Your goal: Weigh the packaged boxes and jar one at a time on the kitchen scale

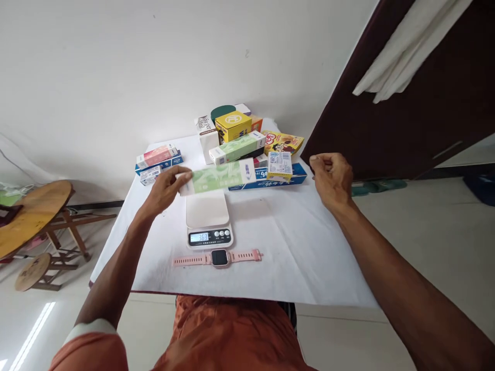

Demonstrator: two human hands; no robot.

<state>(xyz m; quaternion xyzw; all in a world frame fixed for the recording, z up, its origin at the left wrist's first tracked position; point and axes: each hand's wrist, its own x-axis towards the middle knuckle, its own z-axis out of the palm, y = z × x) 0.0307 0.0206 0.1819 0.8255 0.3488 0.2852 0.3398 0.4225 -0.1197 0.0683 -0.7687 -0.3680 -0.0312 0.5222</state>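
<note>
My left hand (168, 188) grips one end of a long, pale green and white carton (218, 176), held level above the back of a white kitchen scale (208, 210). The scale's lit display (198, 237) seems to read 363. In front of the scale lies a pink-strapped smartwatch (220, 257), stretched out flat. My right hand (333, 175) hovers at the table's right side, its fingers curled in and nearest to a blue toothpaste-style box (297, 175). Whether anything small is between those fingers cannot be made out.
Behind the scale stand piled cartons: a yellow box (234, 125), another green carton (237, 148), a white "Super Meal" box (207, 138) and a yellow snack pack (284, 142). Back left lies a red and white box (157, 154). A wooden stool (34, 271) stands left of the table.
</note>
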